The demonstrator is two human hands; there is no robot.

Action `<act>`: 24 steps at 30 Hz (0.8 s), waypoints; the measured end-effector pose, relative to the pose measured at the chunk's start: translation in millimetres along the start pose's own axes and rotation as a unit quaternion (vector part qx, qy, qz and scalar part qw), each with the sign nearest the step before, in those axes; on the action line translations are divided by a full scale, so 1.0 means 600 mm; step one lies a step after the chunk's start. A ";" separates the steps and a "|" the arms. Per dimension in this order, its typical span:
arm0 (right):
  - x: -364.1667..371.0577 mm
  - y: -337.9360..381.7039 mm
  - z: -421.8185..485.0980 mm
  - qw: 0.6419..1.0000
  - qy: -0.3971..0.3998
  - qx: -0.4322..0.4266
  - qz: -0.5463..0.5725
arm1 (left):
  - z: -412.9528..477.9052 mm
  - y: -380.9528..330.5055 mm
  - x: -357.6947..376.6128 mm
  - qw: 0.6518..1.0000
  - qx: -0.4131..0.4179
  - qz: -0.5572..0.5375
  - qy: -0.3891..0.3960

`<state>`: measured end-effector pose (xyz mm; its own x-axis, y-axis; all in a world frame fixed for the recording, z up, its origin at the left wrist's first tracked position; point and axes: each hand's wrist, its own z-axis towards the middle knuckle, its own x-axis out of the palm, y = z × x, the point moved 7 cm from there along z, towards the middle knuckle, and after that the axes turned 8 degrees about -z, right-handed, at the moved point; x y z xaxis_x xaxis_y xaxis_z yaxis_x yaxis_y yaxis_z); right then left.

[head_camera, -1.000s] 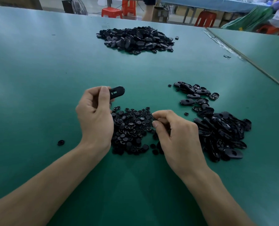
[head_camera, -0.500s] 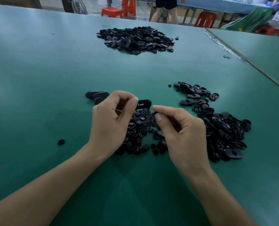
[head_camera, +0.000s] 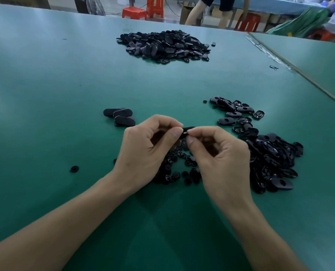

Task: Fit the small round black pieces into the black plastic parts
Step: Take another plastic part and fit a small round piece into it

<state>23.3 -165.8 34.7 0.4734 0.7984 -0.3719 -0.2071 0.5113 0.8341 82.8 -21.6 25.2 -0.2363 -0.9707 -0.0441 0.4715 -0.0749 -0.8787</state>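
Right hand [head_camera: 219,159] now meets left hand [head_camera: 143,151] over round pieces [head_camera: 174,169].
Left hand grips black plastic part [head_camera: 188,130], right hand pinches its 3 o'clock end; fitting likely starting.

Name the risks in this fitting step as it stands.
1. The left hand and right hand meet on the black plastic part in fingertip pinches above the pile of round pieces; a slipped piece would likely vanish among them.
2. Fingertips hide the seat, so a crooked fit may go unnoticed.
3. One stray round piece lies apart on the green table; more may scatter.
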 end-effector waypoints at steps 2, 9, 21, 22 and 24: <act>-0.001 -0.003 0.001 1.000 -0.007 0.008 0.007 | -0.001 0.000 0.003 1.000 0.001 0.000 0.012; -0.001 -0.007 0.002 1.000 -0.003 0.008 -0.018 | -0.003 -0.006 0.005 0.998 0.025 0.045 0.032; -0.006 -0.003 0.000 0.998 -0.021 -0.004 -0.051 | -0.002 -0.005 0.003 0.999 0.023 0.040 0.024; -0.006 -0.003 0.000 0.998 -0.022 -0.004 -0.052 | -0.002 -0.003 0.003 0.999 0.012 0.028 0.024; -0.005 -0.003 0.000 0.998 -0.021 -0.002 -0.051 | -0.002 0.001 0.003 1.000 -0.009 0.003 0.025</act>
<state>22.2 -169.3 34.2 0.5271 0.7281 -0.4383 -0.1582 0.5908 0.7911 81.8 -23.2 24.2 -0.2751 -0.9586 -0.0731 0.4587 -0.0640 -0.8863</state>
